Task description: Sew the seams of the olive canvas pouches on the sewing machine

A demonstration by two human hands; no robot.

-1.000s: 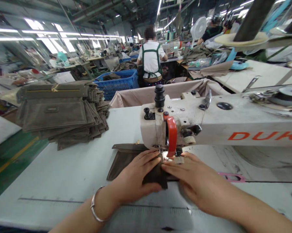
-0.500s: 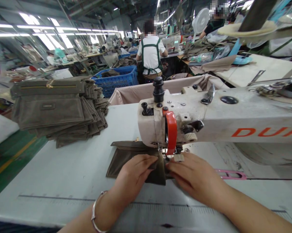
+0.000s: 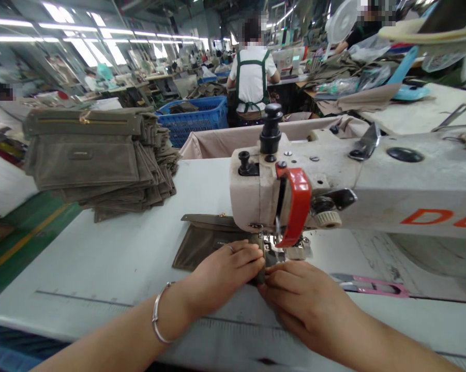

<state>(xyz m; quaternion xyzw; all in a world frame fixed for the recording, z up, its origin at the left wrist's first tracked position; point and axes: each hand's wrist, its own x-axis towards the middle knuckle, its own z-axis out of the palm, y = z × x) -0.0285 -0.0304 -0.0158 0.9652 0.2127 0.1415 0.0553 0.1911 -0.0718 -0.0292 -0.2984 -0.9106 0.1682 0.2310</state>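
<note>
An olive-brown fabric bag piece [image 3: 201, 248] lies on the sewing machine's bed, its right edge by the presser foot [image 3: 269, 243]. My left hand [image 3: 223, 274], a silver bangle at its wrist, presses fingers close together over that edge, its thumb out of sight. Just right of it, my right hand [image 3: 306, 294] pinches the near corner of the same piece, its fingertips partly hidden. Above both hands stands the head of the white sewing machine [image 3: 248, 196] with a red guard [image 3: 297, 206].
A stack of similar olive bag pieces [image 3: 101, 160] sits on the table's left. Pink-handled thread snips [image 3: 380, 285] lie right of my right hand. Beyond the table are a beige fabric-lined trough [image 3: 217, 144], a blue crate [image 3: 197, 121] and a person in a white shirt [image 3: 252, 77].
My left hand has moved forward over the edge, and the flap that stood up there is now pressed down. My right hand has shifted to the near corner. The view has turned slightly.
</note>
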